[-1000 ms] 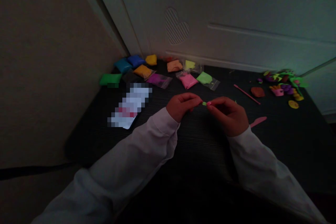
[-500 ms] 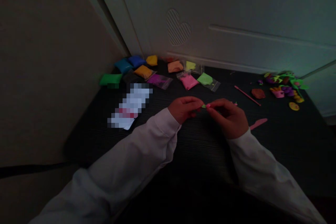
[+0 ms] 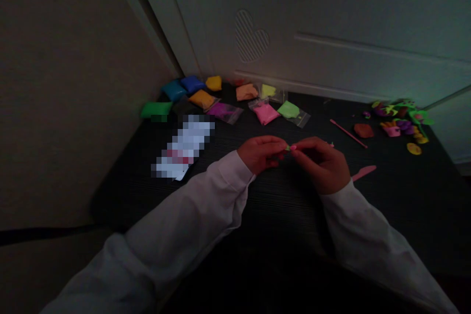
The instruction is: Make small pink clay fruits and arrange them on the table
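Small pink clay-like lump (image 3: 293, 148), held over a dark wood-grain table (image 3: 272, 194), pinched by thumb and forefinger of the right hand (image 3: 324, 164); the left hand (image 3: 261, 153) pinches a neighbouring small green clay-like bit (image 3: 288, 148); fingertip grips probably spare both from squashing.

Green piece (image 3: 288, 148), apparently partly hidden.

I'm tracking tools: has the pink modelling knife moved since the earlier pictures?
No: the pink modelling knife keeps its place on the tabletop relative to the pink stick tool.
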Demonstrator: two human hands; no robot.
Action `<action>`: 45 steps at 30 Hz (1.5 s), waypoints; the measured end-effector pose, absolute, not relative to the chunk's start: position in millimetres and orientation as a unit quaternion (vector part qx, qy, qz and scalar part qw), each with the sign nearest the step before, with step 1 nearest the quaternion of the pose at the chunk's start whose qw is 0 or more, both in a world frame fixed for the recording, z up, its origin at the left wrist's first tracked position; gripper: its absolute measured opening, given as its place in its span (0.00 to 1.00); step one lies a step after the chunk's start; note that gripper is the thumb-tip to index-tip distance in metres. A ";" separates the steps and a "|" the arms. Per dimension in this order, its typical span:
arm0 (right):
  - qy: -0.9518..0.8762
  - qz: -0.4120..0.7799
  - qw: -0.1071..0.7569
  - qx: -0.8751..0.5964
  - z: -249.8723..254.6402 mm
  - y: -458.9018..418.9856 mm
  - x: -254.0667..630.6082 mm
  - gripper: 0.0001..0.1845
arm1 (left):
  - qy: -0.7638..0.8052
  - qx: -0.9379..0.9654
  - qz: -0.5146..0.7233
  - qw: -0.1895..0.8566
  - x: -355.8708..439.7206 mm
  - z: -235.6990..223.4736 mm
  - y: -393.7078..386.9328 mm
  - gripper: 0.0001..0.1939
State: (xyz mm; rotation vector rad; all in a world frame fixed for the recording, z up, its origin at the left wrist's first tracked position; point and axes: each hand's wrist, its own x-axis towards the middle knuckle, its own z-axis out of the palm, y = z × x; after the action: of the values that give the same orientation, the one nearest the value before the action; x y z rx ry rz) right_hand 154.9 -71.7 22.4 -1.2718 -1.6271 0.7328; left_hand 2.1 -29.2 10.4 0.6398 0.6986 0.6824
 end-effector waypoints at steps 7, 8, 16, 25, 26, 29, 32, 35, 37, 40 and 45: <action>-0.613 0.350 0.496 -0.505 22.8 -71.4 152.7 0.05 | 0.298 0.311 0.321 0.844 0.4 9.7 -30.1 0.11; -0.609 0.353 0.500 -0.504 22.8 -71.4 152.5 0.05 | 0.295 0.321 0.324 0.839 0.7 9.3 -30.4 0.12; -0.600 0.372 0.509 -0.493 21.3 -71.5 152.1 0.05 | 0.257 0.448 0.403 0.756 4.1 0.1 -30.7 0.11; -0.603 0.373 0.502 -0.494 22.2 -72.0 151.4 0.05 | 0.267 0.482 0.420 0.722 3.4 1.0 -29.7 0.10; -0.604 0.373 0.503 -0.493 22.3 -72.1 151.5 0.05 | 0.268 0.482 0.420 0.721 3.5 0.8 -29.7 0.10; -0.607 0.371 0.504 -0.490 22.4 -72.2 151.5 0.05 | 0.267 0.483 0.422 0.719 4.5 -0.4 -29.7 0.10; -0.608 0.370 0.507 -0.487 22.4 -72.4 151.3 0.05 | 0.257 0.481 0.424 0.723 5.4 -0.8 -30.1 0.10; -0.606 0.368 0.508 -0.489 22.3 -72.3 151.2 0.05 | 0.266 0.506 0.432 0.698 3.8 2.4 -31.0 0.13; -0.606 0.361 0.511 -0.492 21.9 -71.8 151.5 0.05 | 0.299 0.554 0.448 0.635 0.8 6.5 -31.4 0.14; -0.614 0.324 0.522 -0.496 21.1 -70.7 152.9 0.06 | 0.350 0.630 0.482 0.499 -4.6 11.6 -30.3 0.10; -0.644 0.245 0.518 -0.507 20.5 -70.4 154.7 0.05 | 0.359 0.602 0.467 0.539 -5.7 6.9 -24.2 0.05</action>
State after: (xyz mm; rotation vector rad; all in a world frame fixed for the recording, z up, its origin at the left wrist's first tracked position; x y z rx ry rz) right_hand 154.7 -70.4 20.5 -1.2174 -1.5453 0.5872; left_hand -5.7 -24.2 6.9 1.4320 0.8545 1.1101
